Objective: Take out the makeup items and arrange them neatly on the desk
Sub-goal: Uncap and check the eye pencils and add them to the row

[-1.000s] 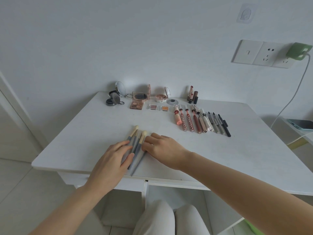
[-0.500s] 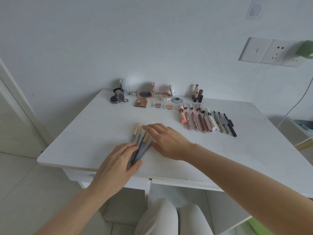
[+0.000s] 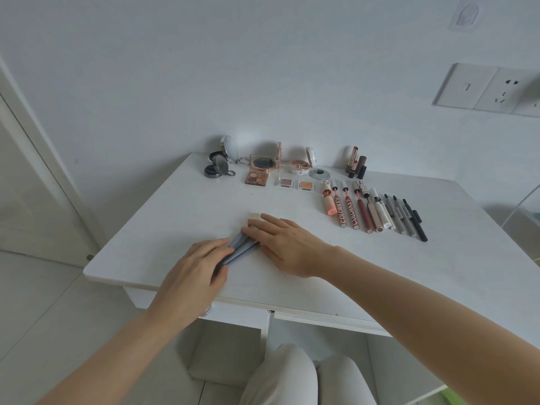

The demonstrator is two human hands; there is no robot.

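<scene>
A bundle of grey-handled makeup brushes (image 3: pixel 242 247) with cream tips lies on the white desk (image 3: pixel 438 267) near its front. My left hand (image 3: pixel 193 276) covers the handle ends, fingers curled over them. My right hand (image 3: pixel 287 244) lies flat across the brush heads; one cream tip pokes out past its fingers. At the back stand open compacts (image 3: pixel 217 168), an eyeshadow palette (image 3: pixel 258 173) and lipsticks (image 3: pixel 355 163). A row of lip glosses and pens (image 3: pixel 374 210) lies side by side at the right.
Two small eyeshadow pans (image 3: pixel 296 184) lie behind the hands. A wall socket panel (image 3: pixel 485 89) is at the upper right. My legs in light trousers (image 3: pixel 304 378) are under the desk's front edge, beside open shelf compartments.
Both hands have pushed the brushes together into a tighter bundle. My right hand slid left over the brush heads, now covering most of the tips.
</scene>
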